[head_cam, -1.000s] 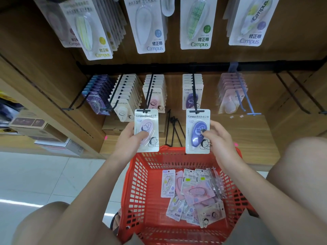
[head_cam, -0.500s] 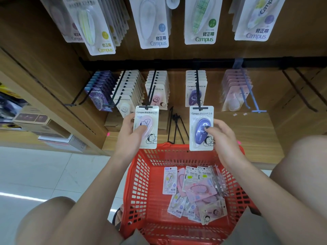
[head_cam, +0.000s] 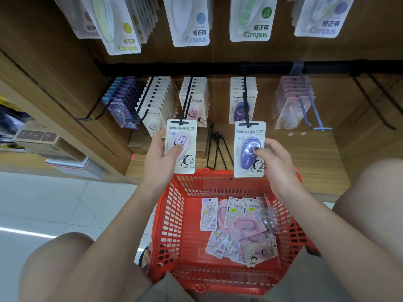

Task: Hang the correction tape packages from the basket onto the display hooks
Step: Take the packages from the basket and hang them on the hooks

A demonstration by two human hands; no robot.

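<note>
- A pink correction tape package (head_cam: pixel 181 147) is held upright by the left hand (head_cam: pixel 160 158), the thumb pressed on its clear blister and the fingers curled behind the card's left edge.
- The slot at the top of that card is met by the tip of a black display hook (head_cam: pixel 187 99); whether the tip has passed through the slot cannot be told at this angle.
- A purple correction tape package (head_cam: pixel 249 149) is pinched by the right hand (head_cam: pixel 277 162) at the card's right edge, with a fingertip laid on the blister.
- The top of the purple card is likewise seen at the end of a second black hook (head_cam: pixel 246 99), to the right of the first.
- Both cards are held above the far rim of the red basket (head_cam: pixel 174 225), the pink one to the left, the purple one to the right, well apart.
- Farther back on each hook, matching packages are hung in rows: pink ones (head_cam: pixel 193 105) behind the pink card, purple ones (head_cam: pixel 242 105) behind the purple.
- A loose heap of further packages (head_cam: pixel 237 227) is left lying on the basket floor, near the right wall and below the right forearm.
- Larger Campus packages (head_cam: pixel 192 20) are hung on the row above.
- A few spare black hooks (head_cam: pixel 217 147) are propped on the wooden shelf (head_cam: pixel 316 162) between the two hands.
</note>
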